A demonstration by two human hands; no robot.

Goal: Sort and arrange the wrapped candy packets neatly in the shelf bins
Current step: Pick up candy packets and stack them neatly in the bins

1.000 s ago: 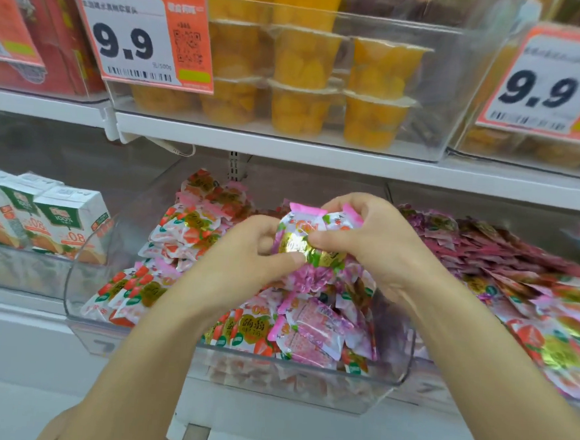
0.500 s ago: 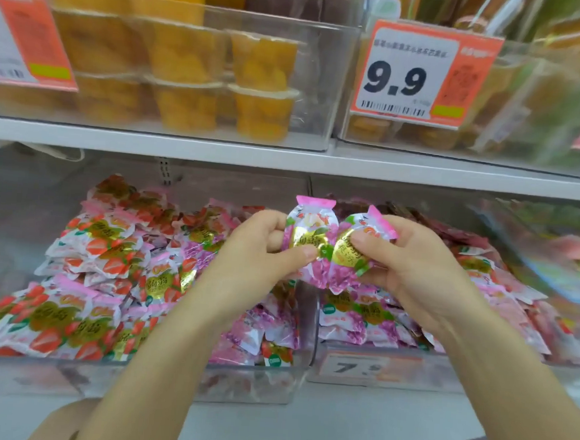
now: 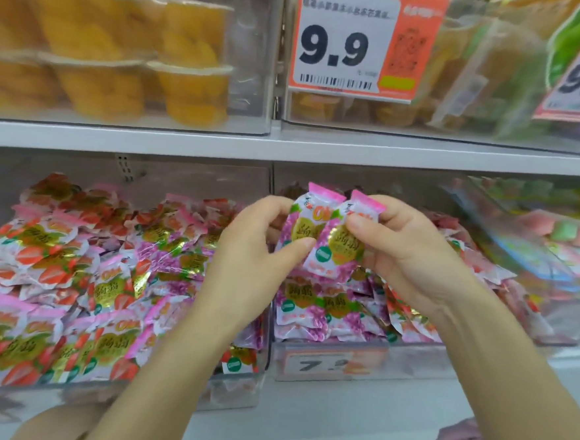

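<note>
My left hand (image 3: 255, 248) pinches a pink grape candy packet (image 3: 304, 220), and my right hand (image 3: 399, 255) pinches a second one (image 3: 339, 254). Both packets stand upright and overlap, held above the seam between two clear bins. The left bin (image 3: 235, 394) holds red strawberry packets (image 3: 44, 271) with some pink grape packets on its right side. The right bin (image 3: 419, 363) holds a pile of pink grape packets (image 3: 326, 311) below my hands.
A white shelf board (image 3: 286, 147) runs just above the bins. On it stand clear bins of yellow fruit cups (image 3: 121, 57) and an orange 9.9 price tag (image 3: 359, 42). Another clear bin (image 3: 552, 272) with pink and green sweets sits at the right.
The view has shifted right along the shelf. My hands moved from over the left bin to the seam with the right bin, and the bunched packets are now separated, one in each hand.
</note>
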